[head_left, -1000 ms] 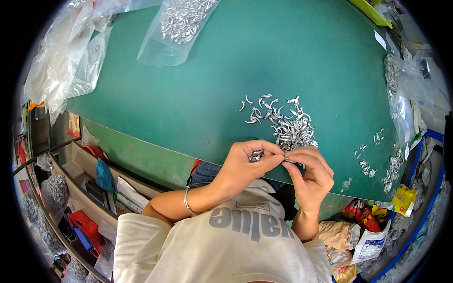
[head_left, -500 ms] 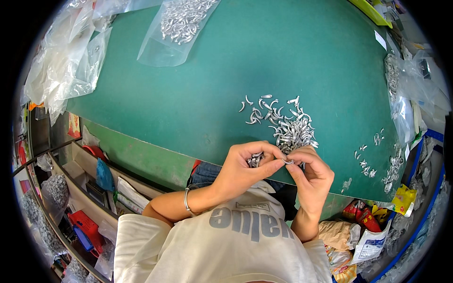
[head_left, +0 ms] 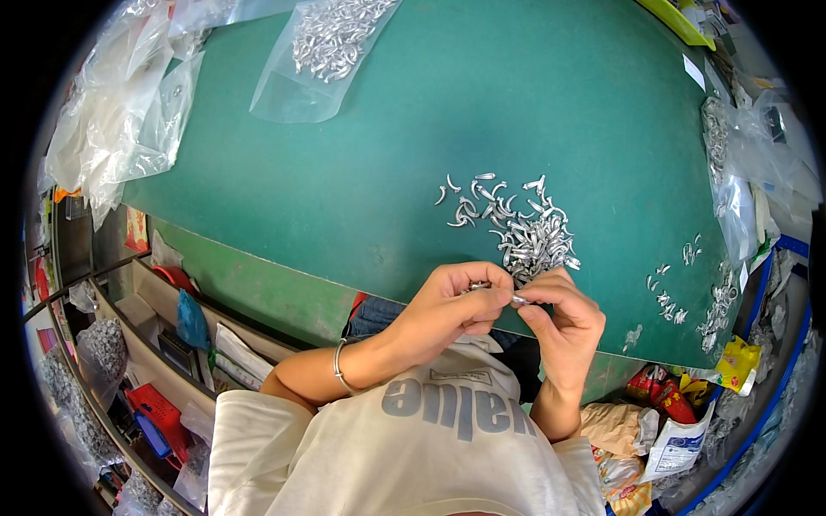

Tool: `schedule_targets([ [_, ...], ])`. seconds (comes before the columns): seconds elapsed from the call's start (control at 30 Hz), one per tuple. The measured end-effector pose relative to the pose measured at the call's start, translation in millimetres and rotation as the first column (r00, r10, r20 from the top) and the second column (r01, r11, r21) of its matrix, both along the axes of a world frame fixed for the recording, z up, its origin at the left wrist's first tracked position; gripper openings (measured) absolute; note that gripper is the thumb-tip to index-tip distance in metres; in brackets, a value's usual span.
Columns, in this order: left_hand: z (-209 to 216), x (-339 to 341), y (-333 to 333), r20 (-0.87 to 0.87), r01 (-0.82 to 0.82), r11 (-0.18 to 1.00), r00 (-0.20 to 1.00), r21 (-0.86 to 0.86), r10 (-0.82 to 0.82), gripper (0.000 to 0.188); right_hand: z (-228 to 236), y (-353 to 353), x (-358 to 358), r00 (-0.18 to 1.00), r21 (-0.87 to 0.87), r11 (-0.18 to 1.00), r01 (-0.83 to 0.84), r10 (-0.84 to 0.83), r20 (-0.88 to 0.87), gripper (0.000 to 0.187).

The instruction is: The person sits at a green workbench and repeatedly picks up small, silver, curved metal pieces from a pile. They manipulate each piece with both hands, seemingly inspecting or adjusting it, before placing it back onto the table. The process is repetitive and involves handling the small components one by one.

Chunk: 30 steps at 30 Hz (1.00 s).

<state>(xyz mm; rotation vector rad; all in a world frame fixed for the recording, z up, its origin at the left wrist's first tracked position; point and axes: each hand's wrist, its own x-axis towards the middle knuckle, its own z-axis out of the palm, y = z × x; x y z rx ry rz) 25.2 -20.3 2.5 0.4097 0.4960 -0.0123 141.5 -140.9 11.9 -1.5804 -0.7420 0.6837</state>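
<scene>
Both my hands are close together at the near edge of the green table [head_left: 370, 172]. Between their fingertips sits a small curved silvery metal piece [head_left: 520, 299]. My left hand [head_left: 452, 310] is closed, thumb and forefinger at the piece's left end, and more such pieces [head_left: 478, 285] show inside its curled fingers. My right hand [head_left: 564, 318] pinches the same piece from the right with thumb and forefinger. Just beyond my hands lies a heap of similar curved metal pieces [head_left: 540, 241], some scattered to its left.
A clear plastic bag [head_left: 301, 90] of metal pieces lies at the far side. Crumpled clear bags [head_left: 116, 112] cover the far left. Small groups of metal pieces [head_left: 667, 305] lie at right. Below left is an open drawer [head_left: 155, 314]; snack packets [head_left: 662, 396] sit lower right.
My left fingers have curled further, so fewer of the pieces held in them show. The piece between my fingertips has shifted slightly downward and turned. The heap looks the same.
</scene>
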Motion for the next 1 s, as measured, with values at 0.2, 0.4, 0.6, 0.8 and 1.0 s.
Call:
schedule_targets([
  [0.2, -4, 1, 2, 0.19, -0.03, 0.984, 0.98, -0.175, 0.064, 0.015, -14, 12, 16, 0.841, -0.12, 0.948, 0.293, -0.197, 0.503, 0.014],
  [0.4, -4, 4, -2, 0.036, -0.013, 0.997, 0.999, 0.076, 0.01, 0.028, -23, 26, 19, 0.619, -0.248, 0.912, 0.327, -0.008, 0.786, 0.013],
  [0.6, -9, 1, -4, -0.044, -0.003, 0.994, 0.999, 0.109, 0.007, 0.024, -22, 22, 18, 0.613, -0.149, 0.939, 0.31, -0.078, 0.786, 0.01],
  [0.8, -7, 6, -6, -0.112, -0.112, 0.944, 0.982, 0.311, 0.154, 0.017, -13, 16, 9, 0.76, 0.007, 0.983, 0.182, -0.145, 0.634, 0.011],
  [1.0, -2, 9, -4, -0.083, -0.12, 0.936, 0.984, 0.33, 0.155, 0.019, 0, 14, 2, 0.77, 0.059, 0.994, 0.092, -0.109, 0.629, 0.015],
])
